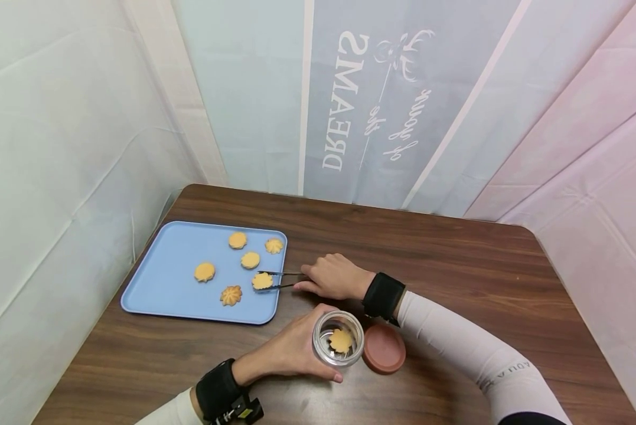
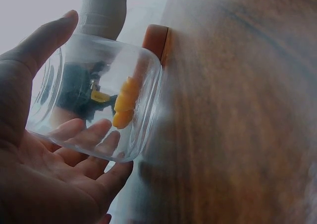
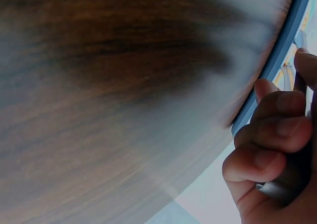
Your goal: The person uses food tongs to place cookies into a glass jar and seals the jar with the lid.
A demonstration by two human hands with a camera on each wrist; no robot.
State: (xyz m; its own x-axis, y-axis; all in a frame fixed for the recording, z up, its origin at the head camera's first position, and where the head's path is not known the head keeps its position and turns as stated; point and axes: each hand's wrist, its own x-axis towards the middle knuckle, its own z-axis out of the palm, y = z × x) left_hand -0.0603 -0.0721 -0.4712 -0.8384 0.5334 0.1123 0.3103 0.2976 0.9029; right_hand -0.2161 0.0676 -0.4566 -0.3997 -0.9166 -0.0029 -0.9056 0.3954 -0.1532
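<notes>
A dark wooden table [image 1: 456, 265] is seen from above, with a pale printed backdrop hung behind it. At its left side a blue tray [image 1: 163, 283] lies flat, and six flower-shaped biscuits are spread over it. Near the front edge a clear glass jar [image 1: 338, 338] is held upright by the left hand [image 1: 291, 351], whose fingers and thumb are curled round its wall; one biscuit already lies inside. A reddish lid [image 1: 384, 348] lies just beside the jar, on its right. The right hand [image 1: 333, 276] rests at the tray's right edge, its fingers curled round a pair of dark tongs [image 1: 277, 280]. The tong tips are set on either side of one biscuit [image 1: 262, 281] near the tray's right edge.

For this step to go well, the biscuit would best be squeezed lightly so that it is not crumbled, lifted level, and carried to the jar's mouth, with the jar kept steady and upright.
</notes>
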